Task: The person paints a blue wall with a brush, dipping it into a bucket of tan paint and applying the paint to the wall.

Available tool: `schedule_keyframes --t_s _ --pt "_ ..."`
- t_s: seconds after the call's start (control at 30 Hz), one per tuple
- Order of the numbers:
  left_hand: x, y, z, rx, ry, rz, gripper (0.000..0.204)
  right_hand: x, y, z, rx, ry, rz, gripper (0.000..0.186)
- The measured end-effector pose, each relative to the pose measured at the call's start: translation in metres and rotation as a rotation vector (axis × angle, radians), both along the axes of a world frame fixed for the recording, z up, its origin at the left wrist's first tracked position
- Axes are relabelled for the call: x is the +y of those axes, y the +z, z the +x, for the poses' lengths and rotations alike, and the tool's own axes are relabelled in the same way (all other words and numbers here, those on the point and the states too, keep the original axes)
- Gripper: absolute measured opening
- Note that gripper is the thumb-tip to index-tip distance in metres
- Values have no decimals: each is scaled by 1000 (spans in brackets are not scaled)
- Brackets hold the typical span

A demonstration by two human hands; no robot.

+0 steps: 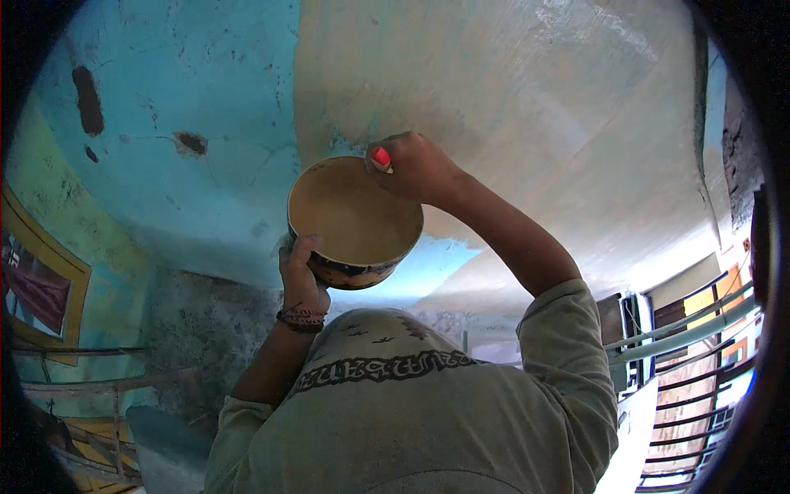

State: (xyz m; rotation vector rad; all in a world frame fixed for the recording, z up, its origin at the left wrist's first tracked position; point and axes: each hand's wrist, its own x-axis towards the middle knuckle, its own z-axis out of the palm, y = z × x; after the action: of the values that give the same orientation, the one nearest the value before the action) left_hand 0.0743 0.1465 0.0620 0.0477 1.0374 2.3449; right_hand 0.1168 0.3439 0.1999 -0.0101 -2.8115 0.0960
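Observation:
My left hand (303, 278) is closed on the lower left side of a round, dark-patterned bucket (358, 275), its thumb up against the outer wall. Beige paint or a similar coating (354, 216) shows inside the bucket. Over the bucket's far right rim, my right hand (421, 171) is in a fist around a red-handled tool (381, 157). Only the handle's end shows; the tool's working end is hidden behind the fist. Past both hands stands a wall, light blue (222, 74) on the left and streaky beige (527, 90) on the right.
Dark holes (87, 100) and smaller chips mark the blue part. A yellow-framed window (70, 288) is at the left, with a pale rail (107, 383) below it. Metal railings (691, 329) and a bright opening lie at the lower right.

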Motion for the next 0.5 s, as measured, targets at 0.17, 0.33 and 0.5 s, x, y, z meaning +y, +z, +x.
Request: schedule_keyframes --t_s 0.17,0.33,0.5 --pt "4 -5 -1 176 -44 -28 52 10 1 8 14 5 -20 9" --pt "7 11 5 9 -16 9 52 4 30 32 -27 -15 -150 18" --pt "5 18 7 33 -67 19 48 -5 59 49 -24 20 -445 18"
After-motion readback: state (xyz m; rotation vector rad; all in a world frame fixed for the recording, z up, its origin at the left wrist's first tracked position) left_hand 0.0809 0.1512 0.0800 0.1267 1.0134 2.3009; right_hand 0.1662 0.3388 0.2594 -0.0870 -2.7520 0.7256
